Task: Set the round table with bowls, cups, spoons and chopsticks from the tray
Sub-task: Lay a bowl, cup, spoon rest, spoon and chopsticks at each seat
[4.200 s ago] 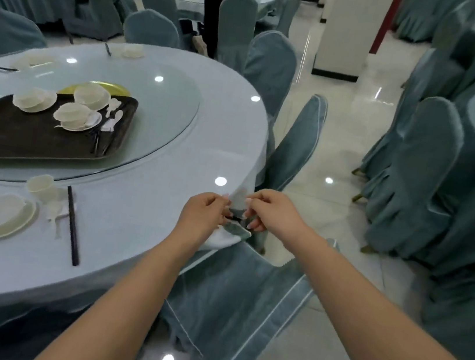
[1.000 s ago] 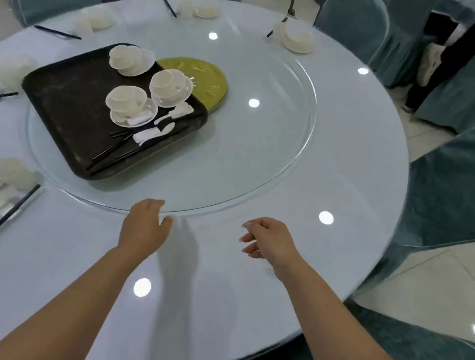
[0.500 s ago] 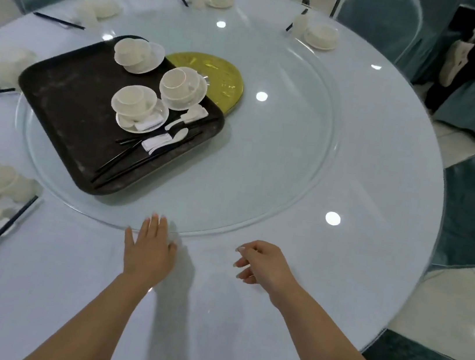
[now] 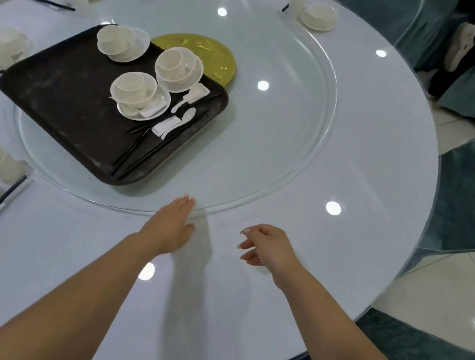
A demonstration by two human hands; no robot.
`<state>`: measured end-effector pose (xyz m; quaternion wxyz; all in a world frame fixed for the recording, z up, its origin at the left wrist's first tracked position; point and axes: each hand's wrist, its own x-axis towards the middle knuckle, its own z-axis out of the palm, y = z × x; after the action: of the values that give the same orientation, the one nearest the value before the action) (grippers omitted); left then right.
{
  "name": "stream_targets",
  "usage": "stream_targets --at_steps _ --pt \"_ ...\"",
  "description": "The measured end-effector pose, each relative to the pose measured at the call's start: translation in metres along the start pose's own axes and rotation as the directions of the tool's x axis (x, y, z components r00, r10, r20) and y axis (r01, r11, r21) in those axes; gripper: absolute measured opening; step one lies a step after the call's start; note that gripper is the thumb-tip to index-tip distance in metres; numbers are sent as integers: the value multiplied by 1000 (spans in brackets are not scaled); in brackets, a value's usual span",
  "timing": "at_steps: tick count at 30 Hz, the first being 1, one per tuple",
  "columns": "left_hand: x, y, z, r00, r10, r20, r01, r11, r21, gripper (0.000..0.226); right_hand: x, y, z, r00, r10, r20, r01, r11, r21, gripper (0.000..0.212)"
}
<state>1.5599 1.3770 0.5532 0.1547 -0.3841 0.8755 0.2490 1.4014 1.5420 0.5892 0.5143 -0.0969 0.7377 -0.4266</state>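
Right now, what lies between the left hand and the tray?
Head view: only bare glass turntable separates the left hand, fingertips at its rim, from the tray.

Turntable (image 4: 281, 143) sits centred on the table (image 4: 381, 145). Tray (image 4: 58, 99) lies on the turntable's left half, overlapping a disc (image 4: 205, 53) behind it. On the tray: three bowl stacks (image 4: 134, 90), with spoons (image 4: 187, 116) and chopsticks (image 4: 140, 148) to their right and front. Left hand (image 4: 173, 225) rests at the turntable's near rim; right hand (image 4: 268, 246) is right of it, above the table. Place settings (image 4: 319, 15) ring the far and left table edge.
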Motion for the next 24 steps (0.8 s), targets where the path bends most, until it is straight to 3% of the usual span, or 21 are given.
stream_targets --at_steps 5,11,15,18,21,24 --pt "-15 12 4 999 43 -16 -46 979 -200 61 8 2 6 1000 -4 -26 4 1000 -5 16" --pt "-42 -15 2 996 1 -92 -25 964 -263 51 14 -21 33 997 -47 68 55 992 -113 15" --pt "-43 -45 -13 990 -71 -123 32 955 -296 50 24 -40 59 993 -87 82 104 968 -228 26" --pt "-40 -68 -22 986 -109 -127 67 952 -298 51 37 -49 74 996 -65 69 82 955 -284 14" --pt "-37 -86 -27 986 -125 -107 92 958 -273 53 49 -48 82 995 -76 56 93 892 -442 15" --pt "-34 -101 -30 987 -146 -69 127 964 -233 56 57 -47 83 989 -133 61 141 741 -657 22"
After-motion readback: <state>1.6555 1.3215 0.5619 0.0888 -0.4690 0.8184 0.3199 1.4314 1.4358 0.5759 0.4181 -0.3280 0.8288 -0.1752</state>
